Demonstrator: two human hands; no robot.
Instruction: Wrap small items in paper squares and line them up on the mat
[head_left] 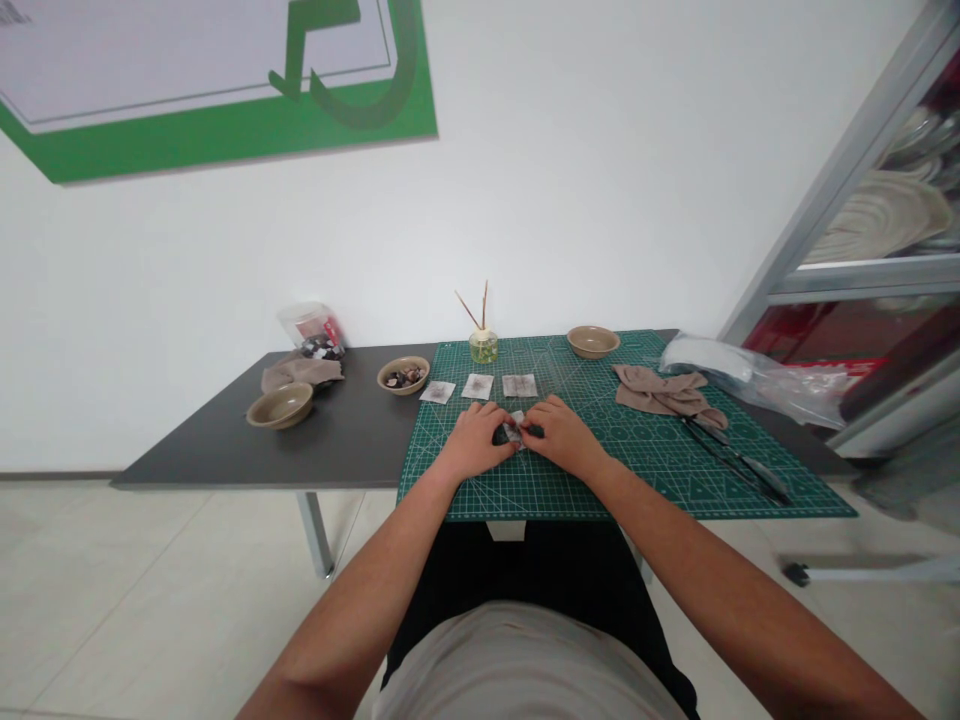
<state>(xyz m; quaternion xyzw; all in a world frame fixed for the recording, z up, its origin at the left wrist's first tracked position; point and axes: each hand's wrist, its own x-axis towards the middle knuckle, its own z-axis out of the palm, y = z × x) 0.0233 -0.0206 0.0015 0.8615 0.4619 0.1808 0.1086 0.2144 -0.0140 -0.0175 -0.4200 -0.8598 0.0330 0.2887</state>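
Observation:
My left hand [474, 442] and my right hand [566, 438] meet low over the green cutting mat [480, 495]. Between their fingertips they pinch a small whitish sachet [514, 430] with something dark showing through it; the fingers partly cover it. Just beyond my hands three flat white sachets with dark middles lie in a row: a left one [438, 392], a middle one [478, 386] and a right one [520, 385]. Left of them, a tan bowl [384, 386] holds small dark and pale pieces too small to name.
A reed diffuser [484, 346] and a tan bowl [593, 342] stand at the back. At right are a brown cloth [664, 392], dark long-handled tools [739, 462] and a plastic bag [757, 375]. Another bowl [281, 407], a cloth [300, 371] and a clear container [313, 328] are left.

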